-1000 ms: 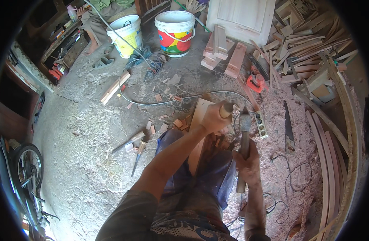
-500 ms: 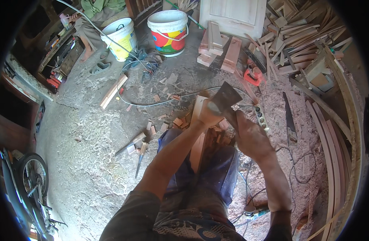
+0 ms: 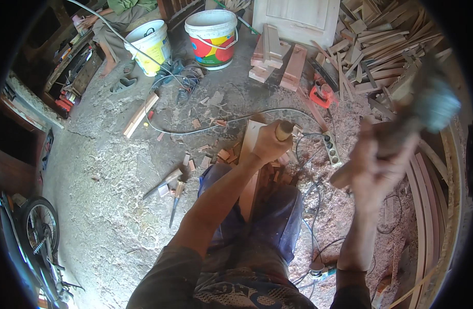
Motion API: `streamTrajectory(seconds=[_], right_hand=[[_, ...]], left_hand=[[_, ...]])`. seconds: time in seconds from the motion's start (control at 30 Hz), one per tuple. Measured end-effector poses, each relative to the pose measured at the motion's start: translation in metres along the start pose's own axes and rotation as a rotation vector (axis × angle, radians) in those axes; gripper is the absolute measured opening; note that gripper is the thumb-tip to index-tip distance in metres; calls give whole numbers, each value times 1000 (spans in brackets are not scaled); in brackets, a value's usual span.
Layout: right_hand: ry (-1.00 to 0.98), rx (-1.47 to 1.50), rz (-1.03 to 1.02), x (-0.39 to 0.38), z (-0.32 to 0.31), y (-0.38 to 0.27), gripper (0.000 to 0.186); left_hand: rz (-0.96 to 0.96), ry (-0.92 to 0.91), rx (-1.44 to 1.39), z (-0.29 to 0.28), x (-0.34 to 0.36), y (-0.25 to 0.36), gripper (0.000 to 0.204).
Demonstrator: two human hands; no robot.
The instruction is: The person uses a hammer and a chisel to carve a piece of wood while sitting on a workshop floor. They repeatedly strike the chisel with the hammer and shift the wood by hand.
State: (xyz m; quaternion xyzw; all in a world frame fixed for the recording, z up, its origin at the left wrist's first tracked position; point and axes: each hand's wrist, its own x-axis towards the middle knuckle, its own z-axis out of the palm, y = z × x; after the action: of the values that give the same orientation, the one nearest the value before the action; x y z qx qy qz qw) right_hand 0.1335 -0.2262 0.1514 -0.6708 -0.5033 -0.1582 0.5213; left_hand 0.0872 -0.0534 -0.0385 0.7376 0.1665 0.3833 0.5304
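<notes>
My left hand (image 3: pixel 270 147) is closed round a chisel (image 3: pixel 284 130); only the round end of its wooden handle shows, and the blade is hidden. The fist is over a long wooden plank (image 3: pixel 250 193) that runs between my knees. Raised to the right, my right hand (image 3: pixel 373 172) grips the wooden handle of a hatchet (image 3: pixel 435 105). Motion smears its broad metal head. Small wood offcuts (image 3: pixel 225 154) lie around the plank. On the floor left of my knees are another chisel (image 3: pixel 176 202) and a wooden-handled tool (image 3: pixel 164 183).
Two buckets (image 3: pixel 212 38) stand at the back, near a seated person's leg (image 3: pixel 107 54). Scrap wood (image 3: pixel 381 41) is piled far right. A power strip (image 3: pixel 331 149), cables and a handsaw's red-handled neighbour, an orange-red tool (image 3: pixel 321 95), lie right. A motorbike (image 3: pixel 38 232) is at left.
My right hand has swung the hatchet up and to the right, away from my left hand. The chisel's handle end, covered before, now shows. My left hand stays over the plank.
</notes>
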Motion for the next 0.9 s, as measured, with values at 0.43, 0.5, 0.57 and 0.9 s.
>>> streamTrajectory(seconds=[0.43,0.5,0.57,0.9], right_hand=[[-338,89,415,-6,-12,-17,39],[-52,-52,140,6,-8,-22,39],[-141,-112,75,-13,3,1,40],[-520,-128,234,-49,-6,24,49]], left_hand=[[-46,-7,35,-6,-6,-26,18],[-12,-8,49,-5,-8,-25,18],[-13,-24,43,1,-7,-24,19],[71,-123,29,-4,-8,-20,23]])
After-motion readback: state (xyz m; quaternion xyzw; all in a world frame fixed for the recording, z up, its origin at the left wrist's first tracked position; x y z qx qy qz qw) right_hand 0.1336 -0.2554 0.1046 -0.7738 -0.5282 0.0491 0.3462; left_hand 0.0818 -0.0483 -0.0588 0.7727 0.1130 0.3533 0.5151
